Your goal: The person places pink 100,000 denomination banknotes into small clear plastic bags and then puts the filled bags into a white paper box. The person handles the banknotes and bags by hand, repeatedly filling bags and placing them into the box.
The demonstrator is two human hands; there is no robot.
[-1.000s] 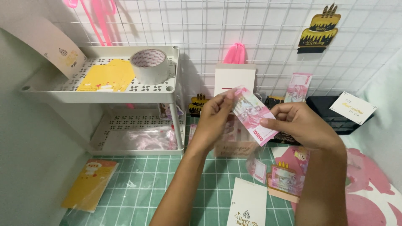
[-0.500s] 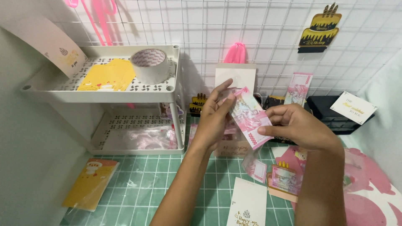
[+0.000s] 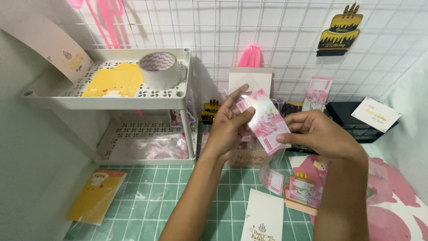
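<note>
1. In the middle of the frame: pink banknote held up off the bench, pinched at its upper-left end by the left hand and at its lower-right edge by the right hand. Fingers closed on the note on both sides, not spread.
2. Looks slid into, or going into, a clear plastic sleeve that hangs below it. Can't tell how far in, too glossy to read.
3. Lower right of centre: small pink card stand with another folded note on it, plus a loose pink slip just beside. So probably some pieces already made up.
4. Bottom centre: white greeting card lying flat on the green cutting mat, untouched.
5. Upper left: white two-tier rack with a roll of tape and yellow cards on top. Tape not in use yet.
6. Upper right, clipped to the wire grid: another pink note.
7. Guess at progress: somewhere midway, this note not set down yet, card not yet dealt with.
</note>
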